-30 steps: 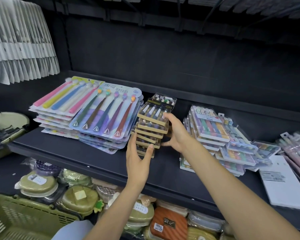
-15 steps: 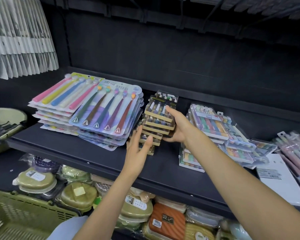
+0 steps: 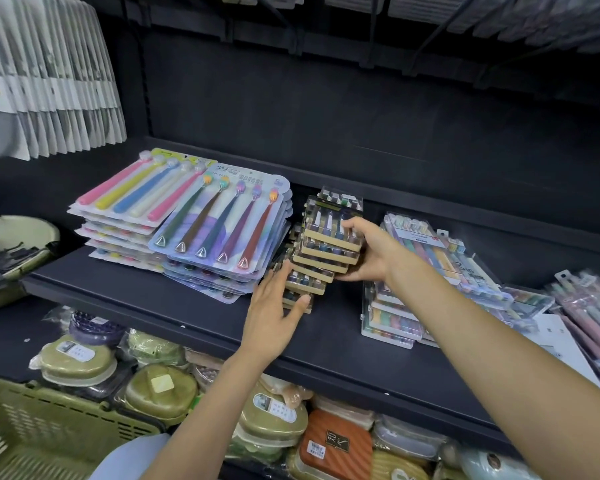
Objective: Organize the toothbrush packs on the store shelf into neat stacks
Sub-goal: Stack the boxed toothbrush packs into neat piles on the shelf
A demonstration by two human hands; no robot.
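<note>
We see a dark shelf [image 3: 174,306] that carries several piles of toothbrush packs. At its left lie two flat piles of carded packs [image 3: 201,223], the front one overlapping the back one. At the right sits a pile of clear boxes [image 3: 426,271], not aligned. In the middle stands the small stack [image 3: 321,251], leaning like stairs. Our right hand [image 3: 369,252] grips its upper packs, thumb on top and fingers curled at the right side. Our left hand [image 3: 274,315] presses the lower front with straight fingers, held close together.
</note>
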